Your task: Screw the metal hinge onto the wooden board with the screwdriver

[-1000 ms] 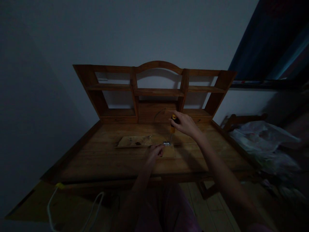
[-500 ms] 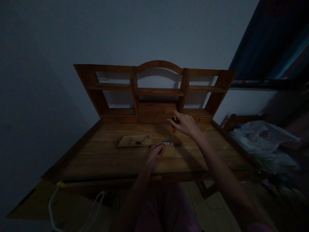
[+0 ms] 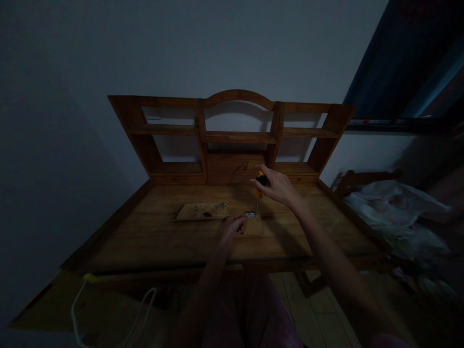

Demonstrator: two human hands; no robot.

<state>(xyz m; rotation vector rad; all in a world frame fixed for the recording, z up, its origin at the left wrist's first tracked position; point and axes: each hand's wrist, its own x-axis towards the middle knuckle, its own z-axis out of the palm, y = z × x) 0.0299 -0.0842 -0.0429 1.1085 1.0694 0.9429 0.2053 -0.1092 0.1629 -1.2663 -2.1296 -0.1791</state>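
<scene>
In dim light my right hand (image 3: 276, 185) is closed round the top of an upright screwdriver (image 3: 258, 189) with a yellow and black handle. Its tip stands on a small metal hinge (image 3: 250, 214) at the back edge of a small wooden board (image 3: 253, 227). My left hand (image 3: 234, 225) rests curled on the left end of that board, fingers pressed against it beside the hinge. A longer flat wooden piece (image 3: 203, 211) lies just to the left on the wooden desk (image 3: 163, 241).
A wooden hutch (image 3: 235, 137) with open shelves stands along the desk's back edge against the wall. White cable (image 3: 78, 309) hangs off the near left corner. A wooden chair (image 3: 353, 179) and crumpled plastic bags (image 3: 395, 208) are to the right.
My right hand has shifted slightly on the screwdriver handle, as if turning it; the tip stays on the hinge. My left hand has not moved.
</scene>
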